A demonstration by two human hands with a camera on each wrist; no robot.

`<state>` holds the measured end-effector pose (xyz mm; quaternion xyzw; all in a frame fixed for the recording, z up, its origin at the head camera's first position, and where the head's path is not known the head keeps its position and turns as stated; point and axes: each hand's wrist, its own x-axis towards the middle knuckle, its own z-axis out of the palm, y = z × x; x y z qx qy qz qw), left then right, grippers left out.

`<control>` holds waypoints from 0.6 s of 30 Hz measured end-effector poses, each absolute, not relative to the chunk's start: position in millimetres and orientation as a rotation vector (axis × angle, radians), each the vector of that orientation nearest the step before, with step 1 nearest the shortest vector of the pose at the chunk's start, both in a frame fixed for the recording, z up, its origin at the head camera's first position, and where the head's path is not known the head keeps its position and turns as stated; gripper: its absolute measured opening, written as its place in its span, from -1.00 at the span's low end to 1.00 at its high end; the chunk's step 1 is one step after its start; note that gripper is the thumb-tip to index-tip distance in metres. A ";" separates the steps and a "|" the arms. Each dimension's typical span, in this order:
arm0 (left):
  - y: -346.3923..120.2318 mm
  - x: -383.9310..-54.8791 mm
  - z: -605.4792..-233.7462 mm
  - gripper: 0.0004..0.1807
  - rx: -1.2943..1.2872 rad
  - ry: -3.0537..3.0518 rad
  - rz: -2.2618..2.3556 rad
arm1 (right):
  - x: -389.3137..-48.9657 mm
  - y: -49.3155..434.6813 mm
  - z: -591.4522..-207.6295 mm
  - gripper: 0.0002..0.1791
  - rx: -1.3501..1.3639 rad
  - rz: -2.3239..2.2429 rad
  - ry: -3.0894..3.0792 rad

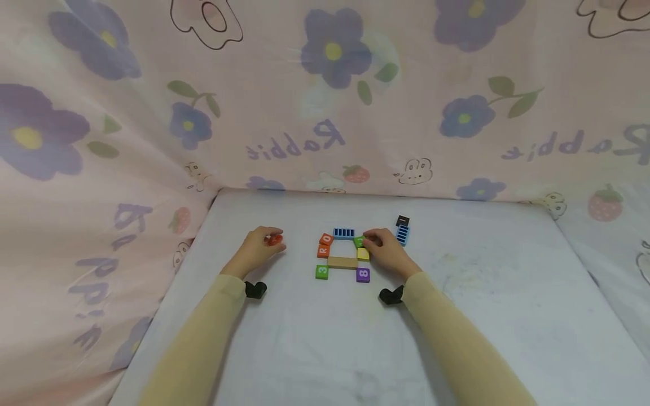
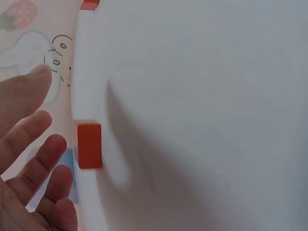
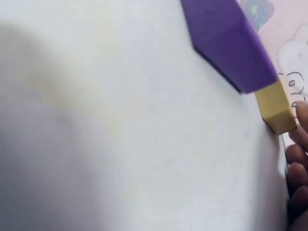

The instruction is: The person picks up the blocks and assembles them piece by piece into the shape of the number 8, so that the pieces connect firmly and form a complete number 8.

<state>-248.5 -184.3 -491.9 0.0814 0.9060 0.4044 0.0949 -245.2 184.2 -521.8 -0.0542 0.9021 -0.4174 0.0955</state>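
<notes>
My left hand (image 1: pixel 256 248) is held around a red block (image 1: pixel 275 240), thumb and fingers apart. The left wrist view shows a red block (image 2: pixel 89 144) standing on the table just past the spread fingers (image 2: pixel 50 149). My right hand (image 1: pixel 388 254) pinches a green block (image 1: pixel 359 242) at the upper right corner of a ring of blocks; its fingertips partly cover the block. Just below that sits a yellow block (image 1: pixel 363 254). A wooden plank (image 1: pixel 342 263) crosses the ring's lower side. In the right wrist view, curled fingers (image 3: pixel 297 175) show at the edge, near a purple block (image 3: pixel 236 53).
Orange letter blocks (image 1: pixel 323 251) line the ring's left side, with a blue barred block (image 1: pixel 344 233) at its top. Below lie a green 3 block (image 1: pixel 322 272) and a purple 8 block (image 1: pixel 363 275). Beyond my right hand are another blue block (image 1: pixel 402 235) and a black block (image 1: pixel 403 220).
</notes>
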 end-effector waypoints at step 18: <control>-209.5 -236.0 -496.8 -0.38 0.127 2.649 1.193 | -194.2 205.8 -518.1 -0.40 -0.175 -1.308 2.498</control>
